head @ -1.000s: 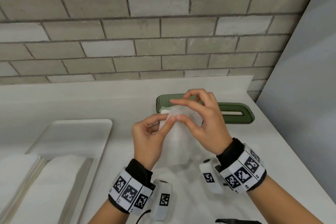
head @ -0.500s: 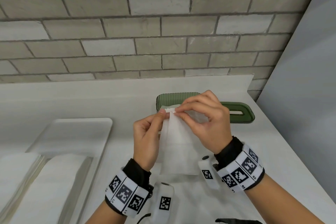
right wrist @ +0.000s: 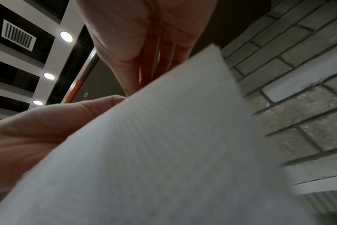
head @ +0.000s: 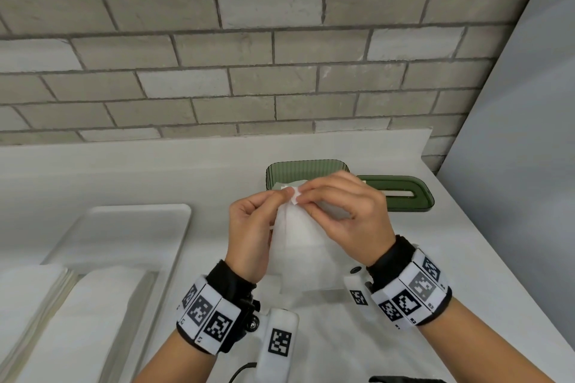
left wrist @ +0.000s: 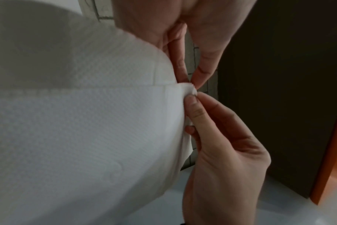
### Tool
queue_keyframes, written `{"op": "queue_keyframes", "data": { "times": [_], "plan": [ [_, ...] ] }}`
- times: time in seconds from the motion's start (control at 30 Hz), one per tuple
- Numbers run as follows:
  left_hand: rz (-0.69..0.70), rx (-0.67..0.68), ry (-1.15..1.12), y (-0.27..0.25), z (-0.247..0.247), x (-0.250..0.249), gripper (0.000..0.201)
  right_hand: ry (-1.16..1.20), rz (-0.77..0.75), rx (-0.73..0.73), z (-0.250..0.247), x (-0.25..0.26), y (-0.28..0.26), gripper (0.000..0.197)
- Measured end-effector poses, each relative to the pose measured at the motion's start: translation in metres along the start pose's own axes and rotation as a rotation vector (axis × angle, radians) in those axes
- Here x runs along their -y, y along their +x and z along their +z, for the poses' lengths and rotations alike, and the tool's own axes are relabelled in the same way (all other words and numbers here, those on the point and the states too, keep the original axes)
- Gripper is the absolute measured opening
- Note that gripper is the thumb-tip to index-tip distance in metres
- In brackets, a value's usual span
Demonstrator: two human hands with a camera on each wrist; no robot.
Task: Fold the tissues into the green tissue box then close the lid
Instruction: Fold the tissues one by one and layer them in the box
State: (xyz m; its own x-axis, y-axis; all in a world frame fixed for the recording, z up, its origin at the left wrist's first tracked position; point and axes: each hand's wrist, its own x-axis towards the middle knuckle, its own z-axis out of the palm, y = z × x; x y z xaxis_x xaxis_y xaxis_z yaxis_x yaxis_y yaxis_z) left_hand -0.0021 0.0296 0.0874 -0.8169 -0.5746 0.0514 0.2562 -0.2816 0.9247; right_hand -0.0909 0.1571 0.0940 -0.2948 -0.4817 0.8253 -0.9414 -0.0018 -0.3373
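Both our grips pinch one corner of the tissue (head: 298, 227): left hand (head: 249, 233) and right hand (head: 348, 214), above the table (head: 155, 177) before the green tissue box (head: 306, 169); its lid (head: 401, 193) lies beside. Only our left wrist view shows the thumb (left wrist: 194, 106) on the corner.

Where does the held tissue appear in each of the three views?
Head: tissue centre, between both hands, before the green box.
Left wrist: tissue fills the left.
Right wrist: tissue fills the lower centre.
Shared landmark: brick wall.
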Motion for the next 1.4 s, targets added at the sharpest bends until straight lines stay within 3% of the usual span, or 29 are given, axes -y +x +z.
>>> {"op": "queue_keyframes", "data": {
  "times": [0.13,0.23,0.43,0.7,1.4],
  "plan": [
    [0.017,-0.044,0.0,0.004,-0.004,0.003,0.025,-0.007,0.007,0.034,-0.003,0.0,0.0,0.001],
    [0.102,-0.076,0.065,0.006,-0.008,0.003,0.018,0.037,0.104,0.073,-0.011,0.005,0.007,0.003],
    [0.183,-0.119,0.178,0.008,-0.013,0.002,0.013,0.388,0.332,0.293,-0.049,0.021,0.036,0.007],
    [0.204,0.033,0.165,-0.003,-0.001,-0.007,0.012,0.252,0.361,0.324,-0.032,0.007,0.05,0.014],
    [0.196,0.068,0.129,-0.005,0.001,-0.01,0.02,0.219,0.321,0.277,-0.032,0.006,0.051,0.014]
  ]
}}
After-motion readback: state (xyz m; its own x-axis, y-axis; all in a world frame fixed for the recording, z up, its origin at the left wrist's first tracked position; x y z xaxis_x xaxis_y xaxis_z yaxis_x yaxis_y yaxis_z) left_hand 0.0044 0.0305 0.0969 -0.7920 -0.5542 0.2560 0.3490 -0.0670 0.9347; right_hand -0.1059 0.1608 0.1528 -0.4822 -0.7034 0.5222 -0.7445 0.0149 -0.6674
